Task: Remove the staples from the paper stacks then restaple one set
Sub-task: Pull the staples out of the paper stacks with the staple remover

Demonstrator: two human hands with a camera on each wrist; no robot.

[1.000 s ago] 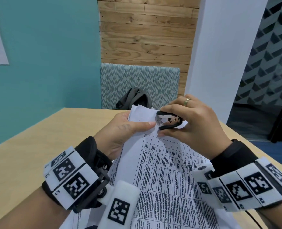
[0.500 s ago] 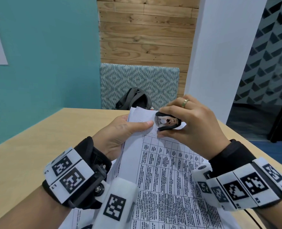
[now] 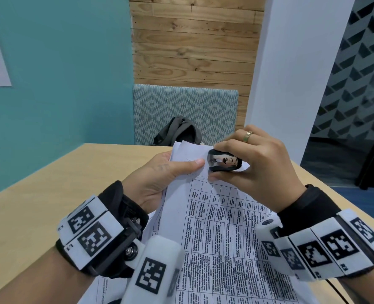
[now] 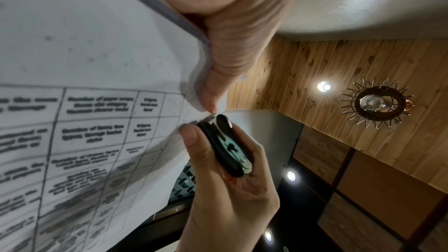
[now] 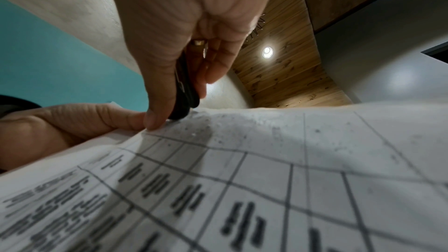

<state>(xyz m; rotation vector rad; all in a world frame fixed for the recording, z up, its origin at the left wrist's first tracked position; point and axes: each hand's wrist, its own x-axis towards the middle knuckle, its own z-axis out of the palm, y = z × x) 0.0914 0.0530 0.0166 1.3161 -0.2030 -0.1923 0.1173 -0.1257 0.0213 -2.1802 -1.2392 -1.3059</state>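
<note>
A stack of printed pages (image 3: 221, 233) with a table of text is held up off the table, tilted toward me. My left hand (image 3: 166, 176) grips its top left corner, thumb pressed flat on the top sheet. My right hand (image 3: 254, 167) pinches a black staple remover (image 3: 224, 163) between thumb and fingers, its claws against the top edge of the pages beside the left thumb. In the left wrist view the staple remover (image 4: 225, 147) meets the paper stack (image 4: 97, 83) at its corner. The right wrist view shows the staple remover (image 5: 184, 91) edge-on above the paper stack (image 5: 266, 170). No staple is visible.
A light wooden table (image 3: 28, 216) lies under the pages, with its far edge ahead. Behind it stands a patterned teal chair (image 3: 183, 106) holding a dark bag (image 3: 177, 132). A white pillar (image 3: 291, 73) rises at the right.
Both hands and the pages have shifted very slightly. The staple remover stays at the top edge of the pages, and both grips are the same.
</note>
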